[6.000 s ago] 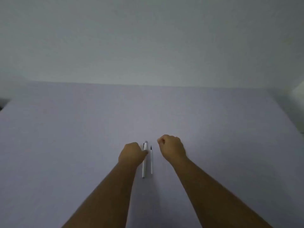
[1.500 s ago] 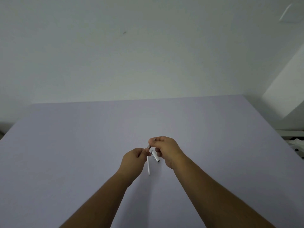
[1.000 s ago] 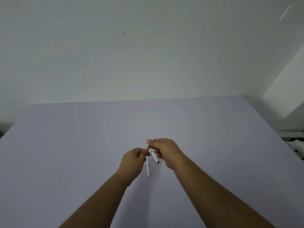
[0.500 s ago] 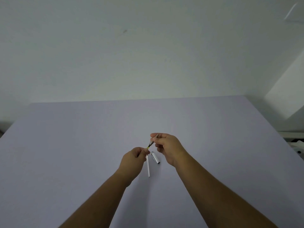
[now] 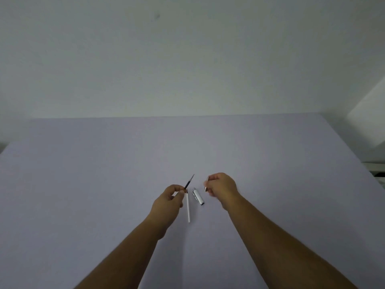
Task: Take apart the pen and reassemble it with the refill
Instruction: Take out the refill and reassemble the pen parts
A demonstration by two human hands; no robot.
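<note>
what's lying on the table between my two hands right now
In the head view, a white pen section and a thin white refill lie on the table between the left hand and right hand.

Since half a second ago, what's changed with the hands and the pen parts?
The hands pulled apart: the right hand drew a small metallic tip piece off to the right, baring the thin dark refill that the left hand holds. The white slim refill tube and silver-white pen cap section stayed on the lavender table.
</note>
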